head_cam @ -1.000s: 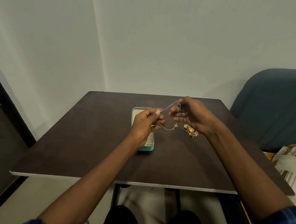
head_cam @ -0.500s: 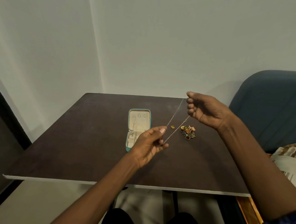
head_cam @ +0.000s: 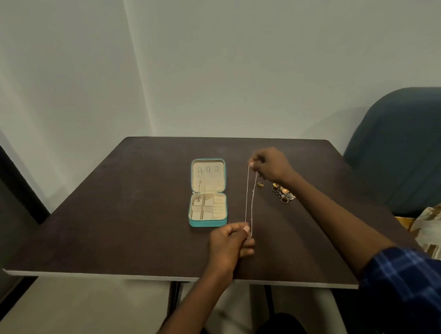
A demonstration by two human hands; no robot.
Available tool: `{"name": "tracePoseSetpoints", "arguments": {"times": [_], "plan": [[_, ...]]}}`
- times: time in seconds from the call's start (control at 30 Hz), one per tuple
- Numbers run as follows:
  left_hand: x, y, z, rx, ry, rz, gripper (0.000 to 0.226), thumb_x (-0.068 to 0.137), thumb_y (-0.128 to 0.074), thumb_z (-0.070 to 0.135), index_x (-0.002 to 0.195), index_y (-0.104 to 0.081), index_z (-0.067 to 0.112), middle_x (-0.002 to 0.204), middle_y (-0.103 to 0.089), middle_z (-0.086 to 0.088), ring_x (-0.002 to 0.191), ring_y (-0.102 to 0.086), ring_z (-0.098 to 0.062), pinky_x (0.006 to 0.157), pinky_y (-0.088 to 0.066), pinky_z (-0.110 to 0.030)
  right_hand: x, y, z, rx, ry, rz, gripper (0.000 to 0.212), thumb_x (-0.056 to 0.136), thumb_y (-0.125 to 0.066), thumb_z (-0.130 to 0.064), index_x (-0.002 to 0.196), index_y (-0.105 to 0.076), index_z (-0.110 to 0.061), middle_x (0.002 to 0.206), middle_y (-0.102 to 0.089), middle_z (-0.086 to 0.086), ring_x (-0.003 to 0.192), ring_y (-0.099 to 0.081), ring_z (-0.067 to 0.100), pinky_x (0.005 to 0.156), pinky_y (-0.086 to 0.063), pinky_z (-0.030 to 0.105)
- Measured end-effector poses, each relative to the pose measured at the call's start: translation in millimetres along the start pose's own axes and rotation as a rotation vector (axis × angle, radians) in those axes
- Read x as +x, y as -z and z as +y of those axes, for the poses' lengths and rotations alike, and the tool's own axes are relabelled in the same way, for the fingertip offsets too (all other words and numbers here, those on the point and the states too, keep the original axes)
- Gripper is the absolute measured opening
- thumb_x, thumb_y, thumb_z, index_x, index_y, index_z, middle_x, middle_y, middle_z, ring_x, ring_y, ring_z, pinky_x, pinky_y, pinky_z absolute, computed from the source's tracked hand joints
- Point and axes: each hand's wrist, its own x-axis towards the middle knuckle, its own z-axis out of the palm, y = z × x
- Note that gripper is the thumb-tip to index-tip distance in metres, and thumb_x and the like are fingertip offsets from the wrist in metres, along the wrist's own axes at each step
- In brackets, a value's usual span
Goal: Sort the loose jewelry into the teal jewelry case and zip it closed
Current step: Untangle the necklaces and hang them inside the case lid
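Stretching a thin chain necklace (head_cam: 250,199) between both hands, the person holds it as a narrow doubled loop just to the right of the teal jewelry case (head_cam: 209,193). The right hand (head_cam: 271,167) pinches the far end level with the case's lid; the left hand (head_cam: 229,244) pinches the near end just past the case's front right corner. Both hands are closed on the chain with thumb and forefinger. Held taut like this, the chain probably cannot knot, and it lines up with the length of the case for hanging.

The case lies open and flat on the dark surface (head_cam: 109,225). Its raised lid panel already carries one hanging chain on the left; the base is divided into small compartments and ring rolls. What sits in the compartments is too small to tell.

Further right of the case, beyond the stretched necklace, a pile of loose rings and earrings (head_cam: 283,193) waits, with one small gold piece (head_cam: 260,184) lying apart between pile and chain. The zip is not yet closed; sorting appears to be at an early stage.
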Motion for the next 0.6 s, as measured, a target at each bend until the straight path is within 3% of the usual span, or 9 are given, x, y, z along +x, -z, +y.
{"name": "tracePoseSetpoints", "arguments": {"times": [0.2,0.27,0.37,0.5,0.6], "plan": [[8.3,6.2,0.8,0.548,-0.114,-0.014,0.015,0.09,-0.058,0.014,0.08,-0.069,0.012,0.055,-0.057,-0.003,0.035,-0.047,-0.005,0.041,-0.044,-0.019,20.8,-43.6,31.4,-0.22,-0.024,-0.111,0.01,0.087,-0.06,-0.007,0.086,-0.069,-0.002,0.096,-0.071,0.014,0.089,-0.064,0.026,0.073,-0.043,0.028],[13.7,7.4,1.6,0.693,-0.181,-0.01,0.019,0.089,-0.059,0.014,0.073,-0.069,0.009,0.054,-0.057,-0.004,0.037,-0.048,-0.007,0.041,-0.046,-0.021,22.8,-52.7,40.1,-0.266,-0.041,-0.119,0.011,0.088,-0.059,-0.009,0.083,-0.067,-0.005,0.096,-0.07,0.014,0.09,-0.064,0.029,0.072,-0.044,0.03],[23.3,7.4,-0.3,0.898,-0.25,-0.058,0.027,0.089,-0.06,0.018,0.065,-0.064,0.005,0.056,-0.054,-0.002,0.05,-0.049,-0.013,0.053,-0.048,-0.03,26.0,-61.3,50.7,-0.328,-0.054,-0.119,0.01,0.088,-0.058,-0.015,0.08,-0.062,-0.011,0.093,-0.069,0.014,0.088,-0.063,0.032,0.073,-0.047,0.036],[31.9,7.6,-7.1,1.035,-0.256,-0.082,0.041,0.09,-0.059,0.022,0.052,-0.048,0.016,0.053,-0.043,0.006,0.049,-0.041,-0.007,0.049,-0.033,-0.012,27.6,-67.4,57.9,-0.409,-0.041,-0.142,0.01,0.09,-0.054,-0.018,0.087,-0.061,-0.011,0.095,-0.068,0.012,0.086,-0.063,0.029,0.075,-0.052,0.04],[36.9,6.2,-10.0,1.105,-0.265,-0.087,0.029,0.093,-0.055,0.028,0.066,-0.058,0.017,0.066,-0.051,0.004,0.06,-0.047,-0.007,0.058,-0.037,-0.017,31.6,-70.1,61.7,-0.426,-0.03,-0.135,0.014,0.092,-0.054,-0.02,0.092,-0.063,-0.009,0.093,-0.067,0.011,0.086,-0.063,0.028,0.073,-0.051,0.038]]}}
